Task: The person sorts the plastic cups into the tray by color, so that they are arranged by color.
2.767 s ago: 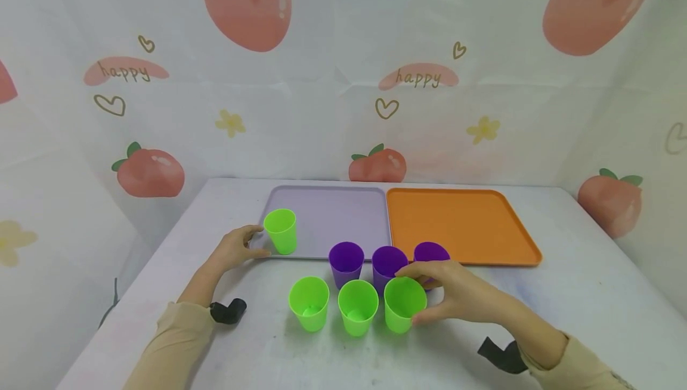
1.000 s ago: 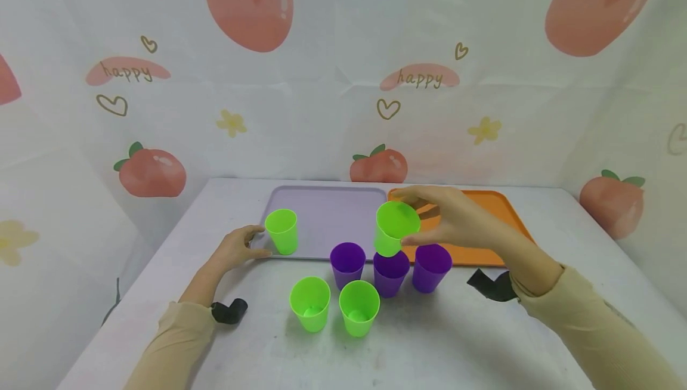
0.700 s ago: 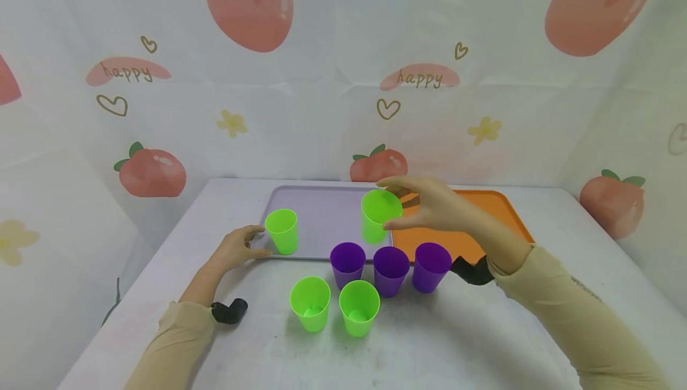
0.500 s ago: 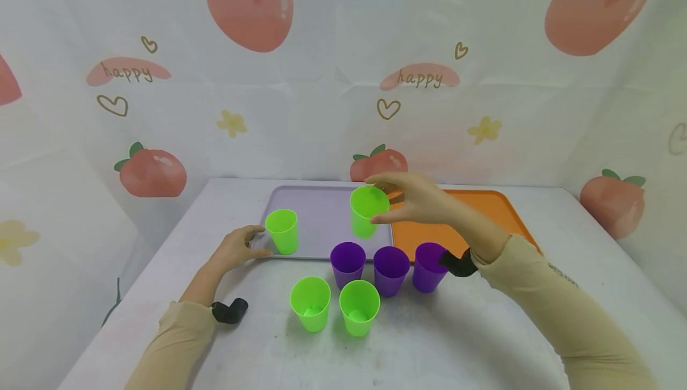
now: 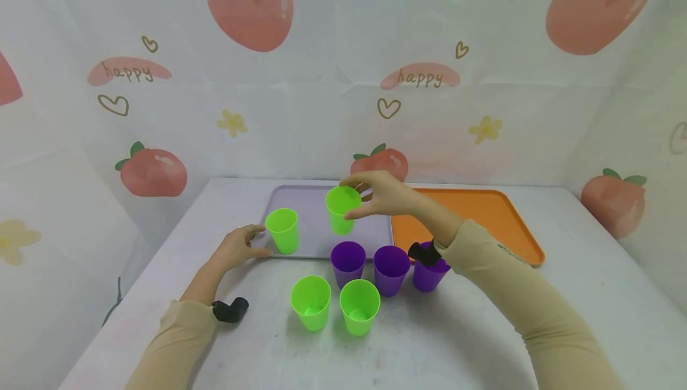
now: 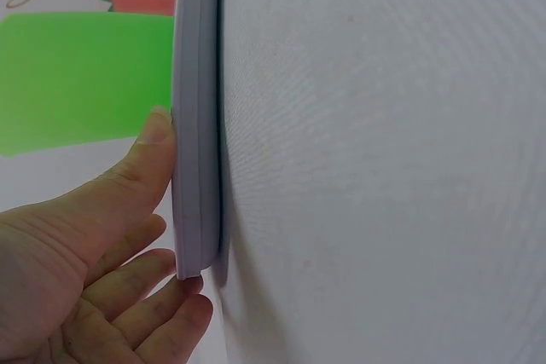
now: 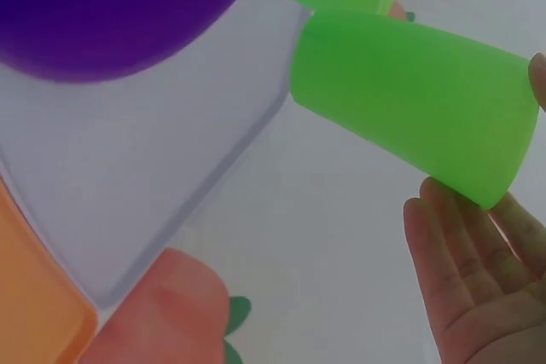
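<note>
My right hand (image 5: 383, 196) holds a bright green cup (image 5: 342, 214) by its rim, thumb on the near side and fingers on the far side. The cup is upright over the light purple tray (image 5: 313, 247). On that tray's left side stands another green cup (image 5: 282, 232). Beside it, my left hand (image 5: 238, 247) holds the tray's near left corner; in the left wrist view its thumb (image 6: 155, 130) lies on the rim and several fingertips curl at the corner. Two green cups (image 5: 311, 303) and three purple cups (image 5: 347, 265) stand on the table in front.
An orange tray (image 5: 472, 223) adjoins the purple tray on the right. My right sleeve (image 5: 499, 282) passes over the rightmost purple cup (image 5: 429, 276) and partly hides it. Behind the white table (image 5: 429, 342) hangs a cloth backdrop (image 5: 300, 127) printed with fruit.
My right hand has picked up the rightmost green cup from the front row, raised it past the purple cups and carried it left over the purple tray. My left hand stays put.
</note>
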{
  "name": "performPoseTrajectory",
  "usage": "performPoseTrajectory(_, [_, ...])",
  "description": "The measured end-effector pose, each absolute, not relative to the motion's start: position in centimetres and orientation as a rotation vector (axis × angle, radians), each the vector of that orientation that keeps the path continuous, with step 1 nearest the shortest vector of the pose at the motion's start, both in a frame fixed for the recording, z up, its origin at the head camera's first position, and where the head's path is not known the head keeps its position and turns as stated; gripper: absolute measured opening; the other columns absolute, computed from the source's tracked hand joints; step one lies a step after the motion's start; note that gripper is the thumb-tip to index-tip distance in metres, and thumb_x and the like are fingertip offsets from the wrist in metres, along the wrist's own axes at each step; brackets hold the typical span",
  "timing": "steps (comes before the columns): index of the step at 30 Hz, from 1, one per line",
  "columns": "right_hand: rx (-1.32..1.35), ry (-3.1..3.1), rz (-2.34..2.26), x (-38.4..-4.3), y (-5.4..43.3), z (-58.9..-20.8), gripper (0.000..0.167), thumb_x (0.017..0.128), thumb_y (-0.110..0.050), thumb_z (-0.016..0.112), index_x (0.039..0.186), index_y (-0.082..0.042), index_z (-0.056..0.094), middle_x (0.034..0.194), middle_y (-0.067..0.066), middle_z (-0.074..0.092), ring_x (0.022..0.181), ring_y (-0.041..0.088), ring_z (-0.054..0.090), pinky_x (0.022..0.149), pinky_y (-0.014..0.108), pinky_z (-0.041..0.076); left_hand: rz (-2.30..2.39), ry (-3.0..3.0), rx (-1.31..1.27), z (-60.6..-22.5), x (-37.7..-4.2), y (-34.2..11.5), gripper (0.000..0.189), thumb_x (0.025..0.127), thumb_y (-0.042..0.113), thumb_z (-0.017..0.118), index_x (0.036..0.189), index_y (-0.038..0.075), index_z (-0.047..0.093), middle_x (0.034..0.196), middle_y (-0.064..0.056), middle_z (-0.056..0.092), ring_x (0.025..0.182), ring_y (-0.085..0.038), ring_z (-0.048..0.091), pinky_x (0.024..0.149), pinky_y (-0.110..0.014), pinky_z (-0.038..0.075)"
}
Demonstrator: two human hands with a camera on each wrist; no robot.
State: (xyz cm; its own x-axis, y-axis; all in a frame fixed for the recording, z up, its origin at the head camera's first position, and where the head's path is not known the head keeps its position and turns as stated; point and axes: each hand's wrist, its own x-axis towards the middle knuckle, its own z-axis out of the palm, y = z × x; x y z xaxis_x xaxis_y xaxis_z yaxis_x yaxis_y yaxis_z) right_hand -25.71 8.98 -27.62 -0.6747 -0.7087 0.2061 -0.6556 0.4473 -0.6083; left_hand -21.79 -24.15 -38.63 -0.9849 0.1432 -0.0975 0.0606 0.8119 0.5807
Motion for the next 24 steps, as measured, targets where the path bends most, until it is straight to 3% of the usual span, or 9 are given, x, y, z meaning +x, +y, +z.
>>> performPoseTrajectory(24, [-1.189,2.520,-0.907,-28.6,4.6,-29.5,0.058,0.072,-0.023,0.080,0.123,-0.005,0.057,0.119,0.012,0.062,0.106,0.027,0.063,0.090,0.032,0.054,0.901,2.875,0.176,-38.6,-21.6,-24.1,0.068,0.078,0.025,0.075,0.132,-0.005,0.046,0.136,-0.032,0.044,0.122,-0.049,0.045,0.100,-0.054,0.043])
